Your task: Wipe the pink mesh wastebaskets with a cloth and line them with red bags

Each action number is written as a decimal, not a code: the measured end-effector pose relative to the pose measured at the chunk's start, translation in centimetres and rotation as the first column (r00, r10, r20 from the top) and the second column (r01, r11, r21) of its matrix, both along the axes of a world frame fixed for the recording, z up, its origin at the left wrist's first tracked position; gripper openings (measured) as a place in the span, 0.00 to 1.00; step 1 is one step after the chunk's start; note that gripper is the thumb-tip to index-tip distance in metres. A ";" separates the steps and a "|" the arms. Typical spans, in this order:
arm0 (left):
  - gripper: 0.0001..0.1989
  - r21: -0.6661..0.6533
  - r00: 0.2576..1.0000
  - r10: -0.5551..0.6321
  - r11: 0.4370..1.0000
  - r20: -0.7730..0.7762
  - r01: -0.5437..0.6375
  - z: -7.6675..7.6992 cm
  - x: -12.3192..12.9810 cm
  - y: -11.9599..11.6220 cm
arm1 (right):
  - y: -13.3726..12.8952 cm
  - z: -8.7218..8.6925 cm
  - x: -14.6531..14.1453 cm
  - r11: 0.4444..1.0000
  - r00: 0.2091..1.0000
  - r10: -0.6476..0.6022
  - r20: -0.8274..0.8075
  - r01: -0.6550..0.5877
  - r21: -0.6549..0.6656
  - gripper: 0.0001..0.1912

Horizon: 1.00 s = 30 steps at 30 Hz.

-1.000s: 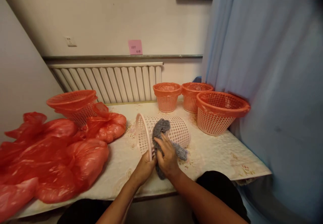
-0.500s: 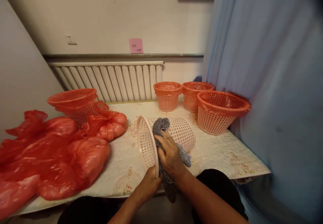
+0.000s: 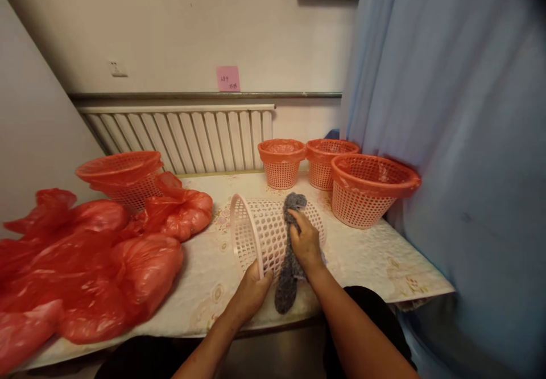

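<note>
A pale pink perforated plastic basket (image 3: 268, 234) lies on its side on the table, its open mouth facing left. My left hand (image 3: 252, 292) grips the near part of its rim, thumb outside on the wall. With my right hand (image 3: 305, 241) I press a grey fuzzy cloth (image 3: 286, 291) against the basket's outer side, toward its base. The cloth drapes over the wall, one end above my fingers and another hanging down in front. Part of the cloth is hidden under my right hand.
Three lined baskets, a small one (image 3: 282, 165), a middle one (image 3: 326, 165) and a larger one (image 3: 362, 202), stand at back right. Red plastic bags (image 3: 128, 276) and another lined basket (image 3: 132, 188) fill the left. A blue curtain (image 3: 447, 140) borders the right; a radiator (image 3: 183, 143) is behind.
My right hand and the cloth have slid right along the basket, from near the rim toward the base. More of the wall near the rim shows. My left hand still grips the rim.
</note>
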State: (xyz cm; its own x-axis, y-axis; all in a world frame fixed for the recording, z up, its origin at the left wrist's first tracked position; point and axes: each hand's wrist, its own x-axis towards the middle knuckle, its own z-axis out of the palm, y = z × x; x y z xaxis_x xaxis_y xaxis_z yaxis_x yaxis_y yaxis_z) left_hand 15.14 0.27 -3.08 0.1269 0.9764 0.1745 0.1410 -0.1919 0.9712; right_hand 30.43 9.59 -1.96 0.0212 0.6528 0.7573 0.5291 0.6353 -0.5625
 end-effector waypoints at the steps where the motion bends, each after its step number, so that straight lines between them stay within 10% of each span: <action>1: 0.19 -0.008 1.000 0.002 1.000 -0.005 -0.002 0.0 0.0 0.0 | 0.8 -0.2 0.8 0.998 0.998 -0.050 -0.030 0.049 -0.039 0.24; 8: 0.17 -0.005 0.998 0.021 1.000 -0.057 -0.021 0.1 -0.1 -0.2 | 4.5 -2.5 4.4 0.875 0.849 -0.454 -0.269 0.368 -0.313 0.23; 15: 0.18 -0.016 0.999 -0.032 0.999 -0.034 0.032 -0.5 -1.2 0.7 | 4.5 -4.7 2.9 0.820 0.731 -0.555 -0.396 0.401 -0.409 0.27; 23: 0.17 0.047 0.995 -0.090 0.995 0.035 0.089 -0.2 -1.1 1.5 | -1.9 -3.0 -3.2 0.993 0.983 -0.099 -0.156 0.086 -0.085 0.28; 30: 0.16 0.037 0.993 -0.069 0.997 -0.093 0.073 -0.9 -0.9 0.3 | -5.8 -1.0 -5.0 0.963 0.967 0.205 0.151 -0.227 0.145 0.31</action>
State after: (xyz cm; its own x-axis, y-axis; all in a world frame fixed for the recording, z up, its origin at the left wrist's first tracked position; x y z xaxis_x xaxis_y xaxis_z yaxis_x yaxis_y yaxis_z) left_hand 14.20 0.55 -3.95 0.2131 0.9568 0.1978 0.2139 -0.2433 0.9461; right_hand 25.42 3.81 -3.01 -0.2151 0.5011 0.8382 0.4324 0.8185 -0.3784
